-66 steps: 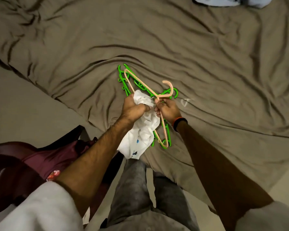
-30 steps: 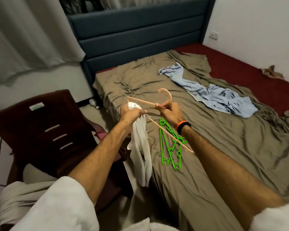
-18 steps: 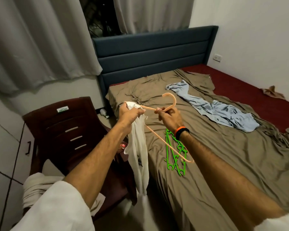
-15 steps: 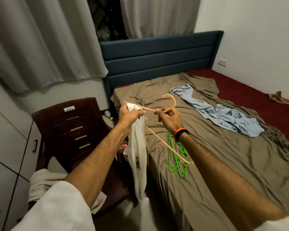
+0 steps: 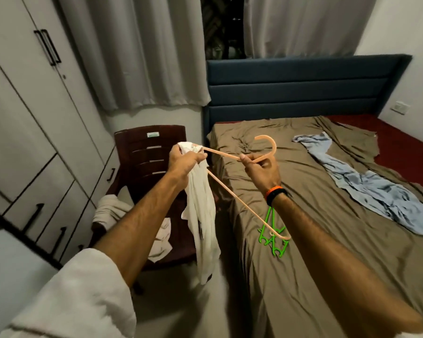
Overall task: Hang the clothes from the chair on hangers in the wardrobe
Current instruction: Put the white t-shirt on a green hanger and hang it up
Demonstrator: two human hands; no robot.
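White wardrobe (image 5: 22, 132) now in view: left hand (image 5: 185, 161) grips white cotton garment (image 5: 203, 215), right hand (image 5: 261, 170) pinches peach plastic hanger (image 5: 232, 184); hanging next.

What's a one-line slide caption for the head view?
Left hand grips white garment on peach hanger pinched by right hand, beside chair and bed.

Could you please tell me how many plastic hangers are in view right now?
At least 2: a peach plastic hanger held up between the left hand and right hand, and green plastic hangers on the brown bed sheet, partly hidden by the right forearm, so that stack's count is unclear.
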